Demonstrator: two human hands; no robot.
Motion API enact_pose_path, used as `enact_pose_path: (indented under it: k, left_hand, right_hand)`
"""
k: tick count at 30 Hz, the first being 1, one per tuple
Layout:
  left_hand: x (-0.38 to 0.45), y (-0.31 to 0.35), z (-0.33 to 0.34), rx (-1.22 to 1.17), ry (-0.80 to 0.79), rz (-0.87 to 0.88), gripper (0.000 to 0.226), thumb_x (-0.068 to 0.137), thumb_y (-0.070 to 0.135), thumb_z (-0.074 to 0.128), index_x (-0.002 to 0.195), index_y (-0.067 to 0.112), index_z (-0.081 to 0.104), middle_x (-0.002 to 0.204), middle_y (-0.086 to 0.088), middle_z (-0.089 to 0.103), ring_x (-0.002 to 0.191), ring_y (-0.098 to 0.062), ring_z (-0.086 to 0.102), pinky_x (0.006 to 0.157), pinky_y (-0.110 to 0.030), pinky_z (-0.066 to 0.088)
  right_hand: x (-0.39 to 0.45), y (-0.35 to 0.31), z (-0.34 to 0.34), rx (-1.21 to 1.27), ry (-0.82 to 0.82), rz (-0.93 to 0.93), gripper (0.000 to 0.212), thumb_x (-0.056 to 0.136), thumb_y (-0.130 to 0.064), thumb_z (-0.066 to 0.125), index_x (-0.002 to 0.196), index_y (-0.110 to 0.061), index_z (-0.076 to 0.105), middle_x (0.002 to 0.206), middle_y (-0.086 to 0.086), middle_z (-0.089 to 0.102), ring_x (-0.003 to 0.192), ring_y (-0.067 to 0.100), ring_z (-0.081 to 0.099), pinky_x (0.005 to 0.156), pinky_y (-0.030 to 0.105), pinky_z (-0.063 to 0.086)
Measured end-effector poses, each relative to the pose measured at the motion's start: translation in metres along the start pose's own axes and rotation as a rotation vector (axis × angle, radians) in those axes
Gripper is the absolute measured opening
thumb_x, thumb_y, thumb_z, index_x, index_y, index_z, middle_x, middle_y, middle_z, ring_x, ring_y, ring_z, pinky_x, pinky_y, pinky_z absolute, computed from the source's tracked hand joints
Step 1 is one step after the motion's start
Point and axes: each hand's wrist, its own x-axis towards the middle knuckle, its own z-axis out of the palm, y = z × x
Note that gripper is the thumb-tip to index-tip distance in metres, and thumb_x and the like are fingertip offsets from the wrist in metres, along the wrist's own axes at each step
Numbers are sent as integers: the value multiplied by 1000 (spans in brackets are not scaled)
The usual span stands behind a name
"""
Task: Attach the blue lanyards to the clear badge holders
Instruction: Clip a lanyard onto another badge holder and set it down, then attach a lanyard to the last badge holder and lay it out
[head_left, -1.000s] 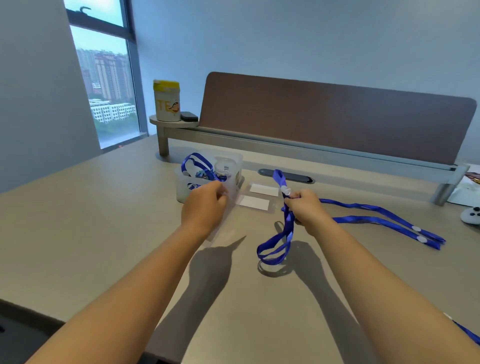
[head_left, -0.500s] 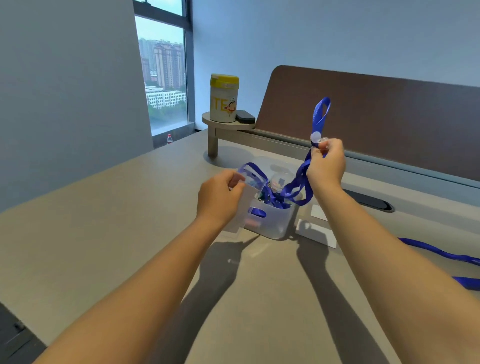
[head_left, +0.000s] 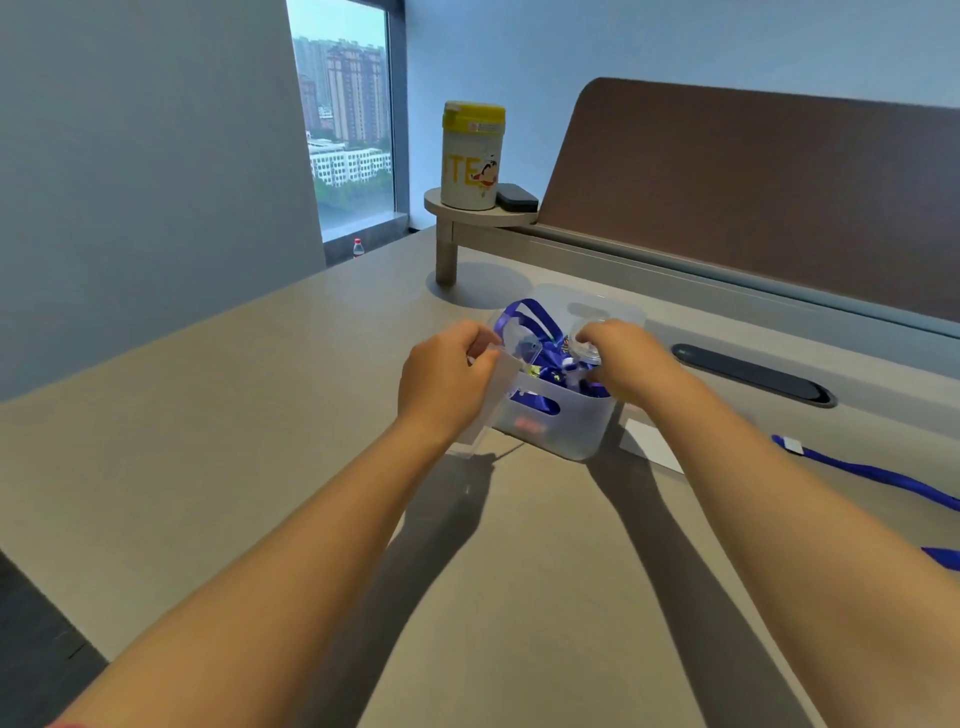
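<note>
My left hand (head_left: 447, 374) pinches a clear badge holder (head_left: 491, 400) by its top edge, just left of a translucent plastic bin (head_left: 566, 431). My right hand (head_left: 628, 364) reaches down into the bin from the right, fingers curled on a blue lanyard (head_left: 592, 388) whose strap lies inside. More blue lanyard loops (head_left: 535, 322) stick up from the bin between my hands. Another blue lanyard (head_left: 857, 470) lies flat on the desk at the right. My fingers hide the lanyard's clip end.
A white card (head_left: 649, 447) lies beside the bin. A yellow-lidded canister (head_left: 470, 156) and a black object (head_left: 517, 197) sit on a small raised shelf. A brown divider panel (head_left: 753, 182) and a dark cable slot (head_left: 753, 374) are behind.
My right hand lifted the lanyard from the desk, raised it above the bin, then lowered it into the bin. My left hand stayed at the bin with the badge holder. The view swung left.
</note>
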Motion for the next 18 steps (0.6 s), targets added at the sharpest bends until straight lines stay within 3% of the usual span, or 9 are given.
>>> enact_pose_path:
  k: [6, 11, 18]
  left_hand:
    - [-30, 28, 3, 72, -40, 126, 23, 92, 20, 52, 110, 11, 61, 115, -10, 67, 94, -23, 61, 74, -24, 46]
    - [-82, 69, 22, 113, -99, 309, 32, 91, 19, 52, 122, 11, 57, 127, -11, 61, 114, -29, 57, 98, -34, 46]
    - [-165, 121, 74, 146, -267, 629, 29, 95, 16, 44, 120, 11, 57, 121, -10, 63, 107, -25, 58, 88, -31, 48]
  right_hand:
    - [-60, 28, -28, 35, 75, 60, 43, 89, -2, 53, 131, -11, 49, 136, 13, 51, 119, 31, 51, 99, 37, 44]
    - [-146, 81, -33, 22, 21, 192, 39, 91, -6, 49, 130, -11, 50, 135, 12, 53, 118, 30, 53, 101, 39, 45]
    - [-277, 155, -21, 98, -41, 489, 33, 89, -12, 53, 122, -8, 55, 127, 12, 58, 115, 26, 56, 98, 36, 45]
